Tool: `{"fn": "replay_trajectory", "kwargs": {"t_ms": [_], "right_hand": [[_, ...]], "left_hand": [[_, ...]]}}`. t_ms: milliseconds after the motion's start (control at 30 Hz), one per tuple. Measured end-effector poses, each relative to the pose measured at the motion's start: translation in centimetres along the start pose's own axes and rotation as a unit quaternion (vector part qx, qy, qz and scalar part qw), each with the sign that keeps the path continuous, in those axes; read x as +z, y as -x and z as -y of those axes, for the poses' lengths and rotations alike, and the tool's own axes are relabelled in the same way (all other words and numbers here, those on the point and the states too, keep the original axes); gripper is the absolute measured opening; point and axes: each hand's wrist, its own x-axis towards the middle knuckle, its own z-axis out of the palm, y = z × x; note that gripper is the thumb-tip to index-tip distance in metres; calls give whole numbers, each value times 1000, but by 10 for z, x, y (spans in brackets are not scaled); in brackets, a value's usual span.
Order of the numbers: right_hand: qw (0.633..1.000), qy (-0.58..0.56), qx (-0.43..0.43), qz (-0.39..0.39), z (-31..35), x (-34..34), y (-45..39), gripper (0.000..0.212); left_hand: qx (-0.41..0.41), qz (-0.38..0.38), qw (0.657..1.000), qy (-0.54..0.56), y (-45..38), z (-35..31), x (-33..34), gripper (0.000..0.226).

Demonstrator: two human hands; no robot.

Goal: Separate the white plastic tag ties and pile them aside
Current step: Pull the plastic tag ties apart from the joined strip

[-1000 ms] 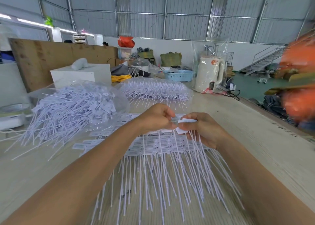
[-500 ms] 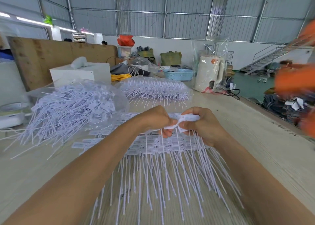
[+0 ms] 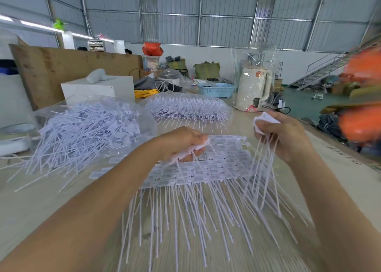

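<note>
Hands work apart over the wooden table [image 3: 340,181]. Right hand [image 3: 282,135] at 1 o'clock is clenched round a torn-off bunch of tag ties [image 3: 266,121], stems trailing down. Left hand [image 3: 181,143] at centre grips the tag heads of the joined sheets [image 3: 206,168] lying beneath. Separated pile [image 3: 82,129] sits at 10 o'clock; a bagged batch [image 3: 187,106] at 12. Risk: trailing stems appear to overlap the sheet stems and may snag, dragging sheets or scattering ties on transfer to the pile.

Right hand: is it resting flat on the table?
No, the right hand is raised above the table, gripping a bunch of tag ties whose tails hang down.
</note>
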Motion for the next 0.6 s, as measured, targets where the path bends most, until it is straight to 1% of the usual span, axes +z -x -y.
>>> {"fn": "replay_trajectory", "kwargs": {"t_ms": [33,100,167,233,300,400,500,533,600], "right_hand": [[999,-21,23,21,1,1,0,18],[995,-2,53,90,-2,7,2,17],[987,42,79,133,-11,18,6,22],[983,67,81,149,-21,30,10,27],[980,90,59,167,-30,37,12,27],[975,135,36,172,-37,39,11,26],[967,187,31,168,-40,37,9,26],[963,209,31,167,-41,37,10,25],[955,238,33,173,-44,36,11,23]], "left_hand": [[11,-15,999,-31,0,1,1,23],[9,-1,999,-46,0,0,3,24],[11,9,997,-76,0,-3,5,37],[31,16,993,-117,0,-7,8,44],[43,26,986,-157,0,-10,11,44],[56,29,980,-189,0,-14,15,32],[62,7,974,-218,-4,-14,16,16],[62,-1,974,-217,-5,-13,16,17],[56,-14,980,-191,-8,-10,17,31]]}}
